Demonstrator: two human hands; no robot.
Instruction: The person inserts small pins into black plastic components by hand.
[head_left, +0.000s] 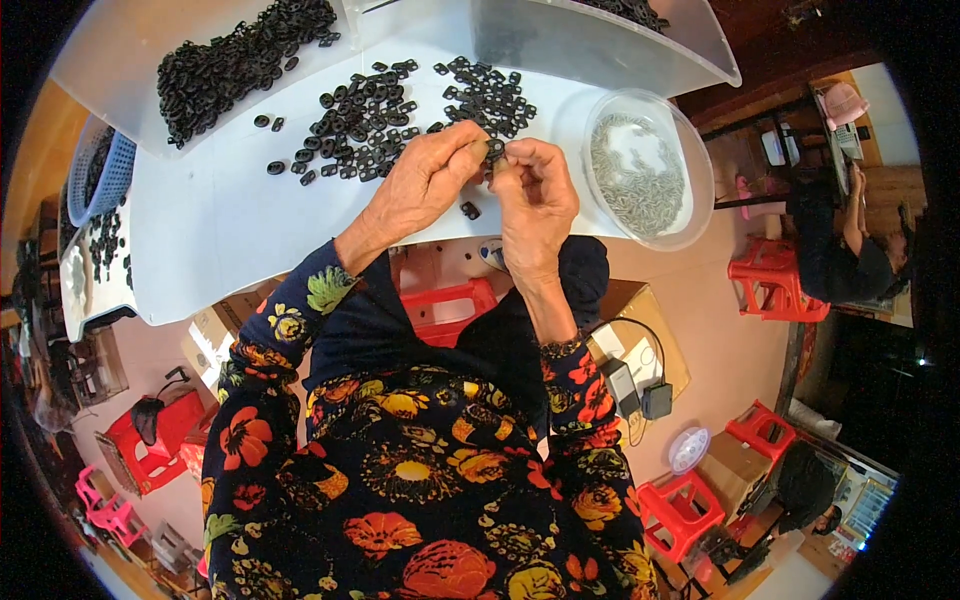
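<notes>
Above the near edge of the white table (230,240), my left hand (425,185) pinches a small black plastic piece (494,150) between thumb and fingertips. My right hand (537,200) meets it there with curled, closed fingers; whatever those fingertips grip is too small and hidden to make out. Just beyond my hands lie two loose heaps of black oval pieces, a left heap (355,125) and a right heap (488,98). One single black piece (470,210) lies just below my hands. To the right of my right hand stands a round clear tub (703,180) with many small silvery metal parts (635,195).
A translucent bin (110,60) with many black pieces stands at the far left, another bin (600,45) at the far right. A blue basket (110,180) sits left. Red stools (775,280) and a cardboard box (655,330) stand on the floor. Other people (850,250) sit at right.
</notes>
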